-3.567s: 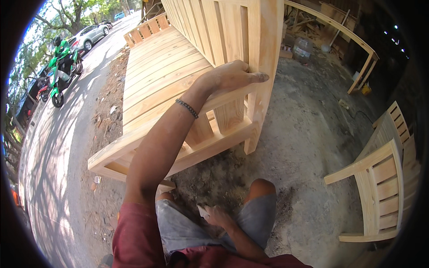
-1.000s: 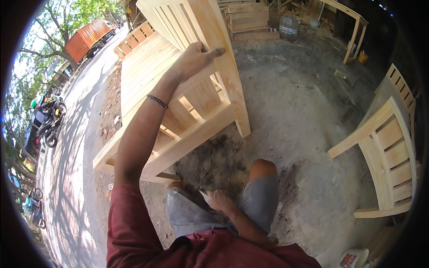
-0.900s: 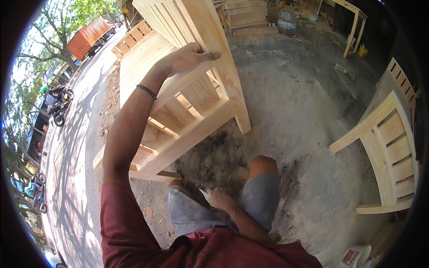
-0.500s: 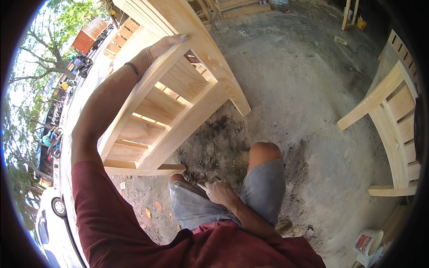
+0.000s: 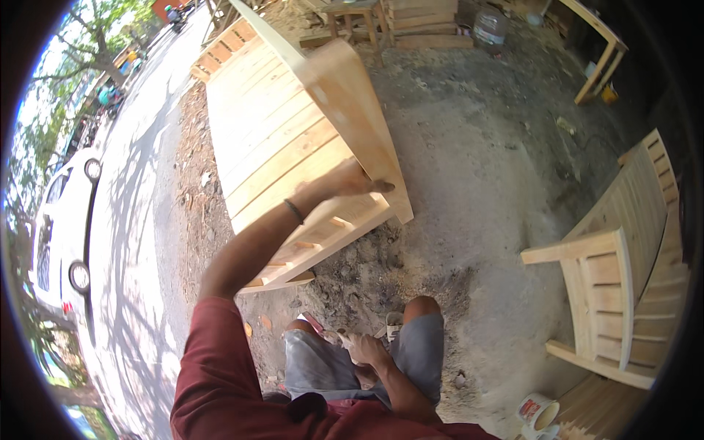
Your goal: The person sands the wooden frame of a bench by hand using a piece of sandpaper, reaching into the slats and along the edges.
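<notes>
My left hand (image 5: 350, 182) grips the tipped wooden bench (image 5: 293, 139) by its end frame; my right hand (image 5: 363, 348) rests half-curled between my knees, its hold unclear.

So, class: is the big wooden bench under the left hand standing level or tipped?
Tipped. The bench leans with its near end raised, one corner on the sandy ground, and the left hand pressing on its frame.

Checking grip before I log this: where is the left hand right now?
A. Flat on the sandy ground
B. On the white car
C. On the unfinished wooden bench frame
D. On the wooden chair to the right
C: the left hand rests on the wooden bench frame, arm stretched forward.
</notes>
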Tool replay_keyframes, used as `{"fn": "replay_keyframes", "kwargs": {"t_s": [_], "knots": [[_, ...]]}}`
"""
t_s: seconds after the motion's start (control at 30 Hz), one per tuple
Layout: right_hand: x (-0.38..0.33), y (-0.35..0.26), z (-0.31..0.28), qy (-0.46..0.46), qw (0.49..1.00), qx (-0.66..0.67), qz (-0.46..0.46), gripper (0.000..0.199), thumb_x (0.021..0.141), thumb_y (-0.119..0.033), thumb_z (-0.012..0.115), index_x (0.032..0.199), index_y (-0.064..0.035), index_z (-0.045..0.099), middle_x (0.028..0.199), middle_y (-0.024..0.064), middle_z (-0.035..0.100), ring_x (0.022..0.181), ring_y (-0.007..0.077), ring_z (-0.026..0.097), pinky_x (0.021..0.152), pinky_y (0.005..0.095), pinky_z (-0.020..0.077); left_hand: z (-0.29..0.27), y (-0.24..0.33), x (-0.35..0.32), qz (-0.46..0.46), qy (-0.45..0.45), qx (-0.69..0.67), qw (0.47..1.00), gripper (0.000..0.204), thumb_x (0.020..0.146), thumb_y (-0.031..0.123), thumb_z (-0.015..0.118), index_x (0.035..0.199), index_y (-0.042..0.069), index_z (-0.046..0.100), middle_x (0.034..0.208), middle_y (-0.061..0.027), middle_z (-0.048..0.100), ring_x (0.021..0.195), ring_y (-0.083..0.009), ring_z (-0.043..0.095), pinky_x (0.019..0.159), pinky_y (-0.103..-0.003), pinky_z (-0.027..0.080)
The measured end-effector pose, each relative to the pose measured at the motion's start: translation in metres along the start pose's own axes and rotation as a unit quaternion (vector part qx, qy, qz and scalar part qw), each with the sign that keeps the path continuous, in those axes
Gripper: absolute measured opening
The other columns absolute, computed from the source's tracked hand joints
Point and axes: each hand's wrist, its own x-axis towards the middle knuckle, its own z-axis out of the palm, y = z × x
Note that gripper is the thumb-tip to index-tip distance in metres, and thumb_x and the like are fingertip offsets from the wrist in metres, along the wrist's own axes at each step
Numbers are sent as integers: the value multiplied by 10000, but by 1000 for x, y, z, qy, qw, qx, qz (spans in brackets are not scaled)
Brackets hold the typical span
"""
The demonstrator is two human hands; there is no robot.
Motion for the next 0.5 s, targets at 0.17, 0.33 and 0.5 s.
{"fn": "replay_keyframes", "kwargs": {"t_s": [0.17,0.33,0.5], "knots": [[-48,-20,-48,-9,998,59,28,430,841,-300,597,1172,-31,654,1116,380,631,1040,474,657,869,540,523,-15,29,-26,40,129,-205,969,427,830,295,821,1099,-13,700,1058,-104,738,1002,-200,675,889,-347,518],[-97,-4,-91,29,996,71,44,541,900,-384,608,1242,35,601,1166,351,629,1014,474,655,838,494,543,-23,69,-46,-6,224,-322,920,370,863,233,795,1098,-31,686,1049,-82,725,998,-151,655,874,-321,521],[-94,29,-219,58,979,169,96,556,914,-442,619,1157,57,638,1025,268,689,852,378,688,755,424,543,-41,109,-73,-105,260,-323,904,719,850,556,721,1222,-49,605,1180,-134,658,1118,-218,600,953,-355,482]]}}
